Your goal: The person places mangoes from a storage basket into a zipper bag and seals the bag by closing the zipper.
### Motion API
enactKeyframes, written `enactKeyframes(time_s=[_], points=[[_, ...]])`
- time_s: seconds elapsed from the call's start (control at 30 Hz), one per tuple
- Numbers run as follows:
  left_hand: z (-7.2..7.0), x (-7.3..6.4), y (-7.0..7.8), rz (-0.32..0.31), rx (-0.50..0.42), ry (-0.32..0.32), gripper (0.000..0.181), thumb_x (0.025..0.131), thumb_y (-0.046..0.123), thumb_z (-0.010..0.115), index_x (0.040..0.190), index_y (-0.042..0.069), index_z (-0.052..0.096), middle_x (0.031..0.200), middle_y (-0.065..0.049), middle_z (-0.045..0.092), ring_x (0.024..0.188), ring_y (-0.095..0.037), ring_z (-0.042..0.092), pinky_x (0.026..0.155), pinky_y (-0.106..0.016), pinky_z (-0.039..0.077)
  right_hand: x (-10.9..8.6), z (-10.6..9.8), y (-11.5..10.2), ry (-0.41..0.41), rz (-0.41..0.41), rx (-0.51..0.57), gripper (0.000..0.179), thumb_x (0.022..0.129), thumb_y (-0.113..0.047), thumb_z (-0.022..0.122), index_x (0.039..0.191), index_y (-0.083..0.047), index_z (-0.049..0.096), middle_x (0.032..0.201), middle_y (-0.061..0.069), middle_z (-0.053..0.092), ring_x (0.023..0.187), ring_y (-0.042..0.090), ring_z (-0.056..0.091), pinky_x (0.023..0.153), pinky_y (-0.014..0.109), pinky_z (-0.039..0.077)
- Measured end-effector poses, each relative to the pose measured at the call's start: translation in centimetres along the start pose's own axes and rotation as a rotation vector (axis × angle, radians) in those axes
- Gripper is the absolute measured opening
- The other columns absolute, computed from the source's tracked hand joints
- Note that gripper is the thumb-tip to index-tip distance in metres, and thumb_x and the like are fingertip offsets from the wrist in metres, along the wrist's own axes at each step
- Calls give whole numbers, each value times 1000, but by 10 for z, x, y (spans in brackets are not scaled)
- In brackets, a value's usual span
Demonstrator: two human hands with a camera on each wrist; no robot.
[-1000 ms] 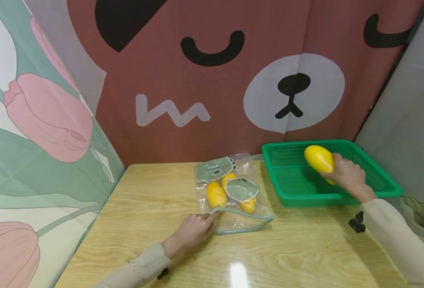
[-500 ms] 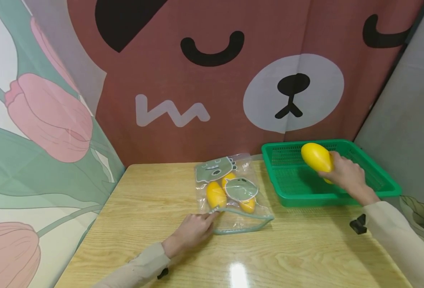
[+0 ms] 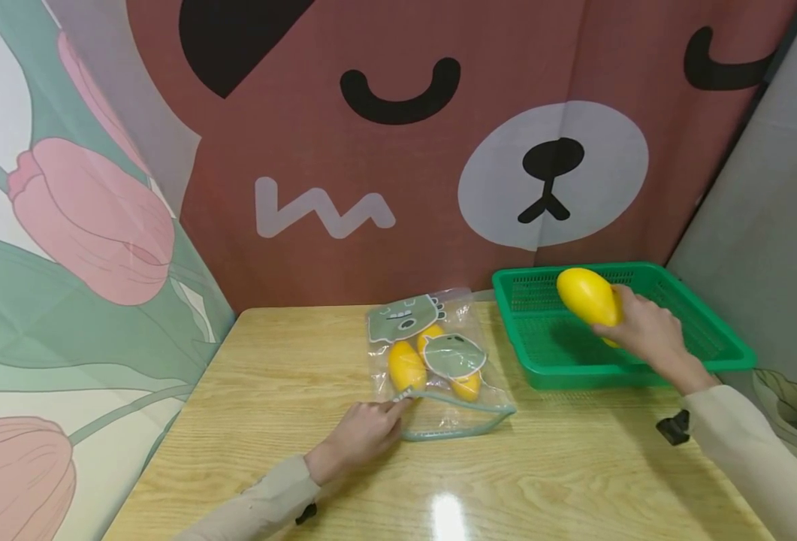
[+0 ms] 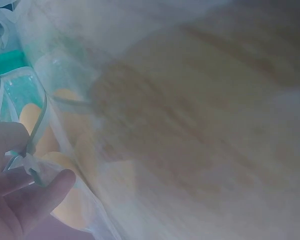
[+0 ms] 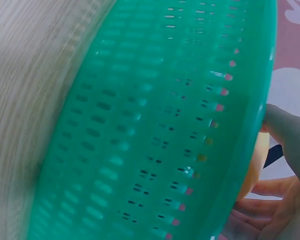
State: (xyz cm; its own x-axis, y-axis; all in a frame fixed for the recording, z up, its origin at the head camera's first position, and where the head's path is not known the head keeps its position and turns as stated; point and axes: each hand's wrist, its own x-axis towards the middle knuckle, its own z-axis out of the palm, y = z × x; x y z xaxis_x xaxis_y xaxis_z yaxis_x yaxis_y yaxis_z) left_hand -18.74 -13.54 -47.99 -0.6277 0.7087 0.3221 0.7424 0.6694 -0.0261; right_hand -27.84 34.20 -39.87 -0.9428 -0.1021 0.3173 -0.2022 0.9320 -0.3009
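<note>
My right hand (image 3: 651, 330) grips a smooth yellow mango (image 3: 582, 293) over the green basket (image 3: 590, 372), with the thumb across its near side. In the right wrist view the basket wall (image 5: 140, 125) hides much of that mango (image 5: 255, 162). My left hand (image 3: 364, 430) pinches the mouth of a clear zip bag (image 3: 455, 417) printed with green cartoon figures. The bag lies flat with its mouth parted toward me. Inside, mangoes (image 3: 406, 367) show, partly covered by the print. The left wrist view shows thumb and fingers (image 4: 45, 197) on the bag's zip edge (image 4: 37, 127).
The wooden table (image 3: 290, 361) carries bag and basket side by side, the basket at the right back. A brown curtain (image 3: 303, 150) with a bear print hangs behind the table. A flower-printed curtain (image 3: 94, 225) hangs at the left, a grey one (image 3: 763, 225) at the right.
My right hand has moved slightly left with the mango above the basket. The left hand and the bag stay where they were.
</note>
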Motion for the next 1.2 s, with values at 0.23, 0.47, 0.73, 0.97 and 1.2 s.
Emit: enactKeyframes(time_s=[0.23,0.47,0.73,0.97,1.2], points=[[0,0,0,6,-4,10,39,90,10,68,128,4,59,86,-4,71,56,-8,56,45,-16,44,-4,-4,-17,39,-25,6,81,80,-34,80,138,8,41,99,32,60,63,32,55,45,42,42],[1,0,0,12,-2,28,39,89,10,69,126,4,59,84,-3,70,56,-7,56,45,-17,45,-7,-6,-29,60,-53,11,81,79,-34,81,138,7,42,103,32,61,64,33,56,46,43,43],[1,-1,1,8,-10,24,37,89,9,69,125,4,59,80,-2,69,53,-5,52,43,-15,42,-12,-8,-42,84,-87,10,81,78,-33,82,138,6,44,104,31,61,65,31,56,46,43,42],[1,0,1,5,2,27,37,90,10,68,125,5,59,81,-2,69,55,-7,55,44,-16,43,-14,-12,-50,97,-92,2,81,78,-33,82,138,4,44,104,31,61,65,34,57,46,45,43],[2,-1,0,20,3,42,36,89,9,68,123,5,60,81,-2,69,54,-7,53,44,-16,42,-16,-12,-55,109,-107,7,81,77,-33,82,138,4,44,104,31,61,65,32,56,45,44,43]])
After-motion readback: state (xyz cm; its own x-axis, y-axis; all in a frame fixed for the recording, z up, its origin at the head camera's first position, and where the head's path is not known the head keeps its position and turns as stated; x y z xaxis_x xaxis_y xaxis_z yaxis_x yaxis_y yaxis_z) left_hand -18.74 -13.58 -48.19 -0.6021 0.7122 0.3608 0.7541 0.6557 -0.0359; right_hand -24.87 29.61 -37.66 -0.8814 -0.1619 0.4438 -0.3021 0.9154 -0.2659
